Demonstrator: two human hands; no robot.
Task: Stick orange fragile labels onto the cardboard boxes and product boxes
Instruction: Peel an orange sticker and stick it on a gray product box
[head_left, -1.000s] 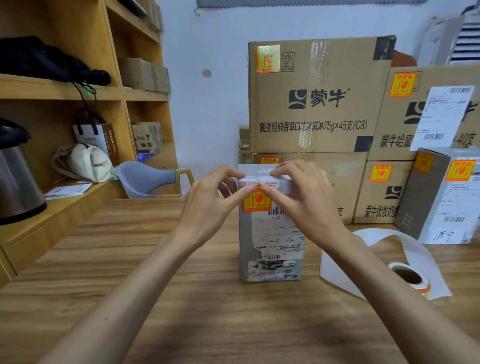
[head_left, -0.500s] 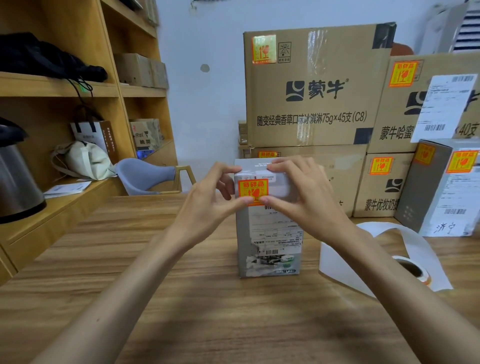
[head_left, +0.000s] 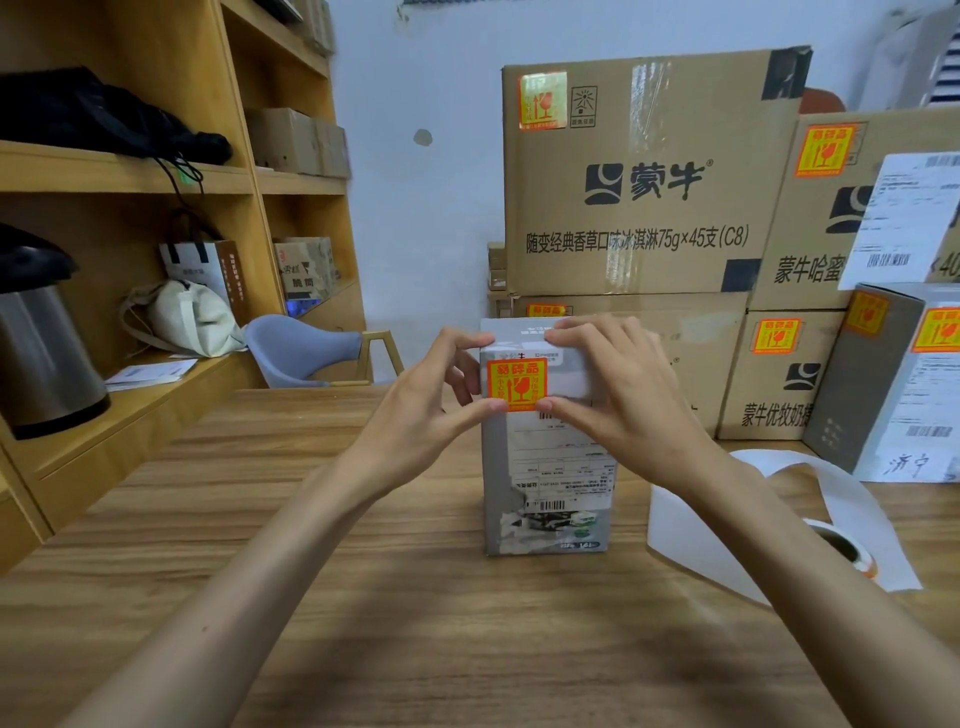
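Note:
A grey product box (head_left: 550, 467) stands upright on the wooden table (head_left: 415, 623), straight in front of me. An orange fragile label (head_left: 517, 384) lies flat on the upper left of its front face, above a white shipping label. My left hand (head_left: 421, 410) and my right hand (head_left: 623, 400) grip the top of the box from either side. Their index fingers lie over the top edge, and both thumbs press at the label's lower corners.
A label roll (head_left: 844, 548) with a long white backing strip (head_left: 696, 519) lies to the right. Stacked cardboard boxes (head_left: 649, 171) with orange labels fill the back, and a second labelled product box (head_left: 883, 384) stands at the right. A kettle (head_left: 41, 343) stands on the shelf unit to the left.
Both thumbs have slid down over the orange label, from its top edge to its bottom edge. The whole label now shows. The box has stayed in place.

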